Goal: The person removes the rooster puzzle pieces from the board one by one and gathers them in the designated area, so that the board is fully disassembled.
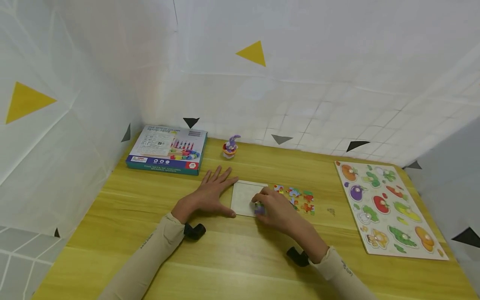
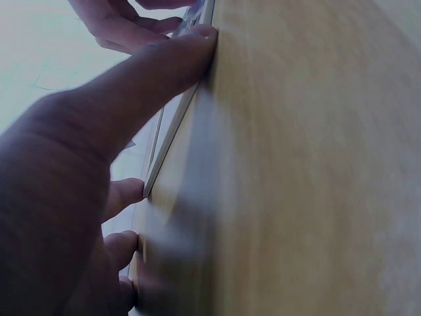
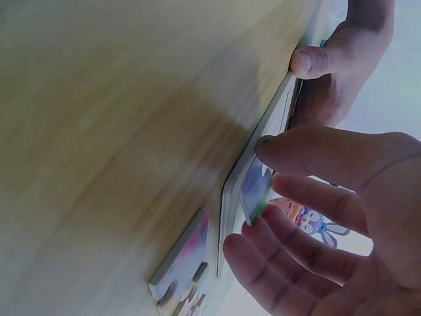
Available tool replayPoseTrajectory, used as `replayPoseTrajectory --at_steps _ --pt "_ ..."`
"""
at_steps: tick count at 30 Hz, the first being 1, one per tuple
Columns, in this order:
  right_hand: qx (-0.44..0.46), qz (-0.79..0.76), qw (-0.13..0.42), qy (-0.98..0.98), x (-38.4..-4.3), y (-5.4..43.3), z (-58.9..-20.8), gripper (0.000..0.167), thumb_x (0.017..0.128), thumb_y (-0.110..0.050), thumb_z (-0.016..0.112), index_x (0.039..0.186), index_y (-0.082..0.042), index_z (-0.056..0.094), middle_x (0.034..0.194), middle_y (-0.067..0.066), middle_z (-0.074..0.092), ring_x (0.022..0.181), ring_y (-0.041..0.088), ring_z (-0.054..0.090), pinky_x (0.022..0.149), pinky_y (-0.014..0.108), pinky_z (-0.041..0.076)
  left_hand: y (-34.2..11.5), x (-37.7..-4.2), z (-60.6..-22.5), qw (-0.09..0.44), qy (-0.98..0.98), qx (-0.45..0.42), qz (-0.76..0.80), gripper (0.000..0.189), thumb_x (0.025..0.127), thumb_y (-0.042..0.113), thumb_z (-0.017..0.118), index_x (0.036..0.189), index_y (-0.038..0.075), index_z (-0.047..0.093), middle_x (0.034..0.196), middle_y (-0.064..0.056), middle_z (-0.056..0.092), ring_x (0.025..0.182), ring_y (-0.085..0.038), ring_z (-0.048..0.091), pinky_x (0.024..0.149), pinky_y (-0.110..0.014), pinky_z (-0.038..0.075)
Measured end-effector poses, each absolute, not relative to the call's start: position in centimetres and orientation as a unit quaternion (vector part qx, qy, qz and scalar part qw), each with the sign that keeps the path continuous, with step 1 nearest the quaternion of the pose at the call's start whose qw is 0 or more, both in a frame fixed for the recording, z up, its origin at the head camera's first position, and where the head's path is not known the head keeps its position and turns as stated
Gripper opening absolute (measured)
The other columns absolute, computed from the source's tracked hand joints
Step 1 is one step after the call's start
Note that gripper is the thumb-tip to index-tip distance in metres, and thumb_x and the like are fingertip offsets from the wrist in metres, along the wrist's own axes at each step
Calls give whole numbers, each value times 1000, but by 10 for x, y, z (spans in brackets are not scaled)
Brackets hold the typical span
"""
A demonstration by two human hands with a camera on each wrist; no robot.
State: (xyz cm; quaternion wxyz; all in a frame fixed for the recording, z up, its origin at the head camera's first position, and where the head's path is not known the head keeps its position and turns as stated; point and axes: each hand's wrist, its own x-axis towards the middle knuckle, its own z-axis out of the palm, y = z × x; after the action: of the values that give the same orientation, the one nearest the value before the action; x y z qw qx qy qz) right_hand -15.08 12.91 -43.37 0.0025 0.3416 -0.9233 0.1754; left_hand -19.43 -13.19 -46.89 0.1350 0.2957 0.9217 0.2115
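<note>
A white, shallow puzzle tray [image 1: 243, 195] lies flat on the table between the two hands. My left hand [image 1: 211, 197] spreads its fingers at the tray's left side, thumb and index fingertip touching its edge. A purple and green puzzle piece [image 1: 259, 208] is pinched in my right hand [image 1: 278, 211] at the tray's lower right corner. The right wrist view shows this jigsaw piece [image 3: 255, 187] tilted between thumb and fingers, against the tray's rim. Several loose puzzle pieces [image 1: 308, 196] lie right of the tray, partly hidden by the right hand.
At the back left lies a boxed bead set [image 1: 166, 150]. A purple rabbit figurine [image 1: 230, 147] stands behind the tray. On the right is a large vegetable peg board [image 1: 390, 210]. White wall sheeting [image 1: 318, 83] rises behind the table [image 1: 232, 266].
</note>
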Motion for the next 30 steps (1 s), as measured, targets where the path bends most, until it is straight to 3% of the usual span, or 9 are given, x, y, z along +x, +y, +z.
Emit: replayPoseTrajectory --at_steps 17,30 --pt "327 177 20 -928 -148 128 -437 29 76 -14 87 101 -7 73 100 5 59 80 17 58 67 31 51 -134 -193 -468 130 924 295 207 113 74 75 71 161 24 22 168 -8 0 151 -35 -12 117 -57 -9" --pt "338 201 83 -916 -143 135 -438 33 68 -4 89 97 -3 72 96 3 60 81 16 60 68 31 53 -132 -193 -469 126 924 295 207 113 73 76 71 161 25 22 168 -7 0 151 -34 -12 118 -56 -9"
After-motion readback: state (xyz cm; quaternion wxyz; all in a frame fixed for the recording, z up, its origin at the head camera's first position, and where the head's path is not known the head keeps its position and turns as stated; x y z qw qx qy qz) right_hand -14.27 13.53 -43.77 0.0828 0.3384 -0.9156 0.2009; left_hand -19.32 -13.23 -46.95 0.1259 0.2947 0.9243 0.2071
